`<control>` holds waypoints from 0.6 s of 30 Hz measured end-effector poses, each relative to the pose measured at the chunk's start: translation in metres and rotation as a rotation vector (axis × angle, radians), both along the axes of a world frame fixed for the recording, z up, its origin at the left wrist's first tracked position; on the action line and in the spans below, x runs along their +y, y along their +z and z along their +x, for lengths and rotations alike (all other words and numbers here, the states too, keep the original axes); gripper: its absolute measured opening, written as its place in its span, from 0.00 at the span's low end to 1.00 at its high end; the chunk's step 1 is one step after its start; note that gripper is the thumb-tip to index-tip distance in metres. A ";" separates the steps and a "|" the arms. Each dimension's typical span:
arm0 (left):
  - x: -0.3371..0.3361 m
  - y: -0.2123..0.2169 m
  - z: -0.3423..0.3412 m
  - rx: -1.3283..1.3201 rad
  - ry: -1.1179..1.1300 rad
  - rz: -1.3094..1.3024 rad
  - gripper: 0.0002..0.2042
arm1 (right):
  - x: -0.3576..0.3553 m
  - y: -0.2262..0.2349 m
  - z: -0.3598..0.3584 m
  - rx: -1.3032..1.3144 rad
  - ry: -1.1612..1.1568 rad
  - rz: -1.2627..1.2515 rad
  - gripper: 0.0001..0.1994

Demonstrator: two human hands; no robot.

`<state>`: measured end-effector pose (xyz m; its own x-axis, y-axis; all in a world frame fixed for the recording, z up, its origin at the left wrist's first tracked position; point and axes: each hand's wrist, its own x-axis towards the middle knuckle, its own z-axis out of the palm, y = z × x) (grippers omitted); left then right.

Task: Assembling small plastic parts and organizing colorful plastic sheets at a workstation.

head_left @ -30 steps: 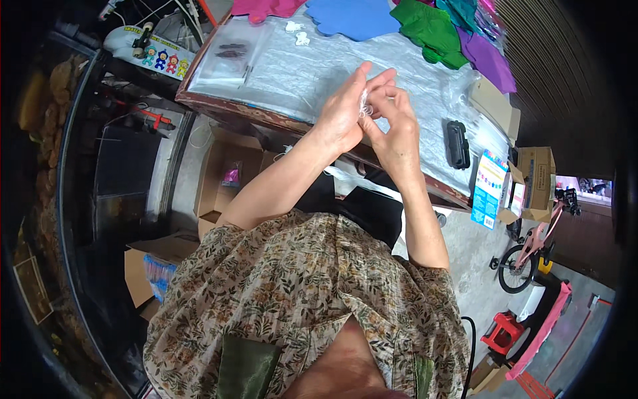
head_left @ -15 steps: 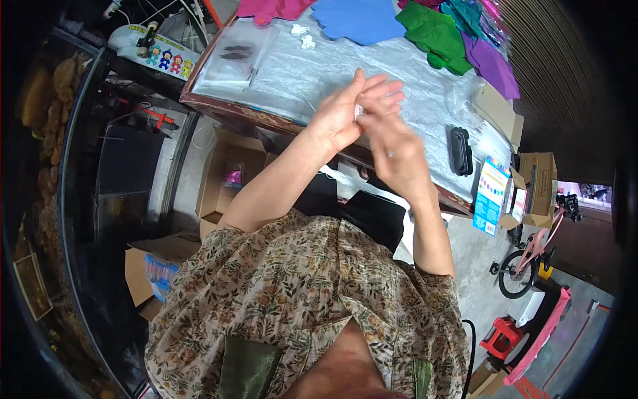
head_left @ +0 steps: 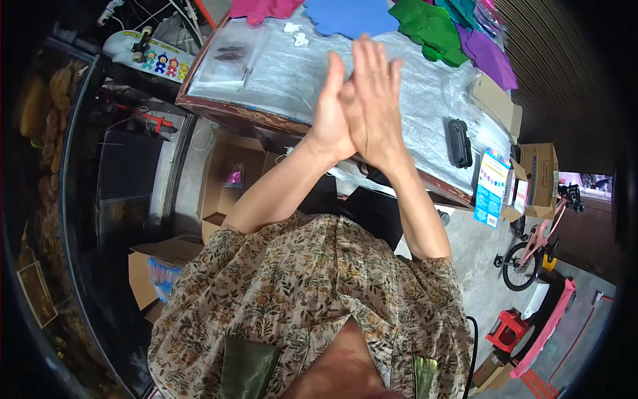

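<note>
My left hand (head_left: 330,126) and my right hand (head_left: 380,113) are pressed palm to palm above the near edge of the table (head_left: 279,80). The right one lies over the left, its fingers stretched out and pointing away from me. On the left hand the thumb stands up, apart from the other fingers. Whether anything lies between the palms is hidden. Beyond them are a blue scalloped-edged sheet (head_left: 352,18) and two small white cut-out shapes (head_left: 301,40). A black oblong case (head_left: 459,143) sits on the table to their right.
Clear plastic sleeves (head_left: 222,66) lie at the table's left. Pink (head_left: 262,9), green (head_left: 432,34) and purple (head_left: 490,60) pieces line its far side. A blue-and-white box (head_left: 492,189) stands at the right corner. Below left are open cardboard boxes (head_left: 211,176); a pink bicycle (head_left: 531,249) stands right.
My right hand has swung from a blurred, bent pose to lying flat against the left. Both hands now point farther away. A small whitish spot seen earlier at the left palm is covered.
</note>
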<state>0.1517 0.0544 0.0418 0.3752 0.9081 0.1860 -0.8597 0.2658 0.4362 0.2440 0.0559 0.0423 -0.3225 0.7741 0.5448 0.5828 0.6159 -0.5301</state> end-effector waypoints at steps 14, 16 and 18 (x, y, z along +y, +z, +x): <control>-0.016 0.021 -0.006 0.158 -0.126 0.079 0.45 | 0.038 0.023 0.005 0.101 -0.034 0.103 0.36; -0.007 0.019 -0.003 0.127 -0.064 0.093 0.44 | 0.014 0.020 -0.002 -0.018 0.050 0.145 0.33; 0.003 0.018 0.001 0.068 0.057 0.121 0.44 | 0.008 0.021 -0.007 -0.077 0.096 0.166 0.32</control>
<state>0.1524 0.0572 0.0594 0.3392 0.9008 0.2711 -0.8394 0.1597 0.5196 0.2371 0.0641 0.0631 -0.4360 0.6398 0.6329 0.5526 0.7454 -0.3728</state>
